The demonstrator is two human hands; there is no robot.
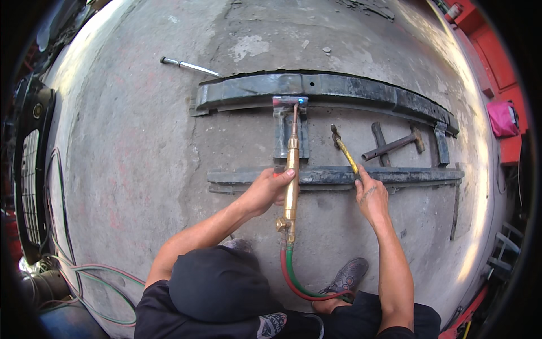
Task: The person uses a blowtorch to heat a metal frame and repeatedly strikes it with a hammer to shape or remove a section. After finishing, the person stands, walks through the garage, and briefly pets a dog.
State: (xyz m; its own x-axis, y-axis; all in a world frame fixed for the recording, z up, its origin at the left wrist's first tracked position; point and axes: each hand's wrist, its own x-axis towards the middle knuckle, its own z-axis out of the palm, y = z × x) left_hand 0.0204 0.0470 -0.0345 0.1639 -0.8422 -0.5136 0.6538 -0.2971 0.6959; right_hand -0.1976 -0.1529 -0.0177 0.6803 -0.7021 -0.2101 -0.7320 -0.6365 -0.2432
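Note:
My left hand [272,191] grips a brass gas torch [291,200] with red and green hoses. Its copper tip reaches a bracket [282,135] against the long, curved dark metal bar [361,90]; a small blue flame [301,101] shows there on discoloured metal. My right hand [370,195] is closed on the yellow handle of a hammer [344,151], whose head is raised between the bars. A straighter dark metal rail [406,176] lies nearer me, crossing behind both hands. Two more hammers [406,139] lie crossed right of the yellow one.
A chrome bar [192,66] lies at upper left on the concrete floor [130,141]. A black bumper [31,164] and coiled hoses [96,271] line the left edge. Red metal cabinets [485,56] and a pink bag [502,118] stand at right. My shoes are below the work.

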